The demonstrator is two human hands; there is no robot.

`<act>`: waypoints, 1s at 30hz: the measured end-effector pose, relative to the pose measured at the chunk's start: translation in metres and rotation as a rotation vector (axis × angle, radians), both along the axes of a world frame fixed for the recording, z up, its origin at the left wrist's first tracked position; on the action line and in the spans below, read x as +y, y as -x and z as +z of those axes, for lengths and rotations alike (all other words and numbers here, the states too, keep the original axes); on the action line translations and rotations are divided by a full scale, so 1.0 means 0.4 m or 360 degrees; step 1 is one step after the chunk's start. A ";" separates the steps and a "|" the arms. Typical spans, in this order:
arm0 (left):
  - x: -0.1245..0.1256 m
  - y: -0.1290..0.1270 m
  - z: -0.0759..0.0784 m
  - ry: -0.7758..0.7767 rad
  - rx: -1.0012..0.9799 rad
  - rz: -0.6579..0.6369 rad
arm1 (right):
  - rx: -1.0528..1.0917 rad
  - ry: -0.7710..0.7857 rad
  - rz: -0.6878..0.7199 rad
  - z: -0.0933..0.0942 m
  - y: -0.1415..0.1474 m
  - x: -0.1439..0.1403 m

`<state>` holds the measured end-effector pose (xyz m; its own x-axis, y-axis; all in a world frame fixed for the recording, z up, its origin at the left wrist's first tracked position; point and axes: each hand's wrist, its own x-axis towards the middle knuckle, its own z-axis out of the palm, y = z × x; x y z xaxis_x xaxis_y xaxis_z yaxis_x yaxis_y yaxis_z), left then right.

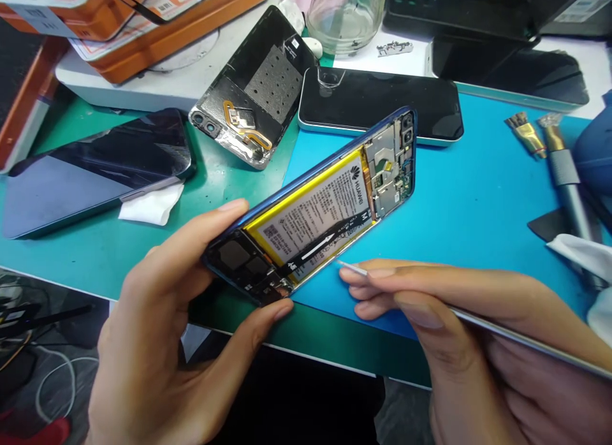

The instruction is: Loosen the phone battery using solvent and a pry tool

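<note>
The left hand [157,343] gripped the lower end of an opened phone [315,206], thumb along its upper blue edge and a fingertip pressed against the bottom corner, so that the phone stood tilted on its long side above the blue mat [478,196], just past the table's near edge. Its back was off: a yellow-edged battery [310,218] with a printed label filled the middle, a black strip with a white arrow ran across its lower part, and the circuit board [392,164] with the camera showed at the far end. The right hand [478,330] was closed around a thin metal tool [526,340], pinched between thumb and fingers, with its pale tip [351,268] poking out just below the phone's lower edge; whether the tip touched the frame could not be told. Behind the phone, on the green mat [95,247], lay a detached back cover [253,91] with an orange flex cable, inner side up. A dark-screened phone [377,104] lay flat just beyond the held one, and another with a glossy screen [95,167] lay to the left, a scrap of white tissue [153,206] at its corner. A glass jar [344,14] stood farther back, orange boxes [143,24] were stacked at the top left, and brass-tipped tools [549,145] rested at the right
</note>
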<state>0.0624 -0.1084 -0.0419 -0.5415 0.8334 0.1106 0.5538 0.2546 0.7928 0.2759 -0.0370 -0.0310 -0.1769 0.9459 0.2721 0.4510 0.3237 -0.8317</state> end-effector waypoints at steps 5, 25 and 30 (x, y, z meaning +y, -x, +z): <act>-0.011 -0.012 -0.006 -0.0059 0.0018 0.0005 | -0.0144 -0.0037 0.0051 0.000 -0.010 0.003; -0.022 0.004 0.014 -0.0026 0.0182 -0.0322 | -0.0138 0.0007 -0.0021 0.000 -0.005 -0.001; -0.013 0.010 0.009 -0.0103 0.0222 -0.0377 | -0.0120 -0.0004 -0.0014 0.004 -0.007 -0.002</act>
